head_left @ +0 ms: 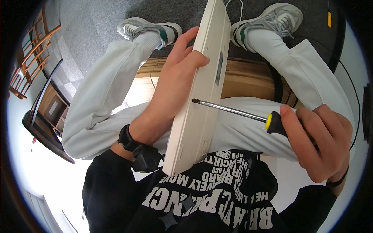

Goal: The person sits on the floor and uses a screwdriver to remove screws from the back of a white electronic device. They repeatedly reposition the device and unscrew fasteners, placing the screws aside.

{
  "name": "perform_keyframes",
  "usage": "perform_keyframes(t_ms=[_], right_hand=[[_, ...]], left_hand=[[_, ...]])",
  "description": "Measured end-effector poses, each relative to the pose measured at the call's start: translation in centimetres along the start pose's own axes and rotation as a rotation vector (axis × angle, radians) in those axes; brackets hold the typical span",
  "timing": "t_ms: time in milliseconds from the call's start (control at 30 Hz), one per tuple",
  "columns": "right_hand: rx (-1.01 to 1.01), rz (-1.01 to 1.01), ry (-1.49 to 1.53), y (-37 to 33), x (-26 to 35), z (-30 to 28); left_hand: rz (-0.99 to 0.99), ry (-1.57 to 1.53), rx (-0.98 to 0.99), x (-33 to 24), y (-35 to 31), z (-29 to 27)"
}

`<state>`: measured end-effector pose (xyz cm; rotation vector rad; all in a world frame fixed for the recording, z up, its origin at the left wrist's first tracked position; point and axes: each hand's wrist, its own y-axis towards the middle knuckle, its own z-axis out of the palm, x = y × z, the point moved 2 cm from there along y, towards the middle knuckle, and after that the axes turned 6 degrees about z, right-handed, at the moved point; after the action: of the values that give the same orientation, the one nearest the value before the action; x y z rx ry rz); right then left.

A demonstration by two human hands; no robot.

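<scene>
Screwdriver at a flat cream device
Left grip clasps the device; right grip holds the screwdriver's handle, blade reaching left to the device's narrow side.

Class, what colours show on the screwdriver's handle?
The screwdriver handle is black with a yellow collar; head view shows it best.

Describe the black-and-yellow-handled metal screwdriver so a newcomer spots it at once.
Find the long cream plastic case in the left hand. To its right, the right hand holds the screwdriver, silver shaft pointing at the case. Its black-and-yellow handle differs from the slim orange-yellow tool on the grey carpet.
</scene>
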<state>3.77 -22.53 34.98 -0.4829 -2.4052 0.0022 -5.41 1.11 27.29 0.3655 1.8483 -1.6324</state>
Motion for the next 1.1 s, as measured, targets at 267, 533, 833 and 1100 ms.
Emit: perform_keyframes(t_ms=[267,533,833,1100], right_hand=[[-0.024,-0.121,-0.087,0.3,-0.8,-0.1],[0.079,-0.071,0.004,1.1,-1.4,-0.3],[0.219,0.091,0.193,1.8,-1.7,-0.3],[0.291,0.222,0.338,1.9,-2.0,-0.2]], left_hand=[[-0.009,-0.027,0.011,-0.2,-0.1,0.0],[-0.037,-0.070,0.048,-0.2,0.0,-0.3],[-0.041,0.000,0.020,-0.1,0.0,-0.4],[-0.055,0.035,0.014,-0.2,-0.1,-0.3]])
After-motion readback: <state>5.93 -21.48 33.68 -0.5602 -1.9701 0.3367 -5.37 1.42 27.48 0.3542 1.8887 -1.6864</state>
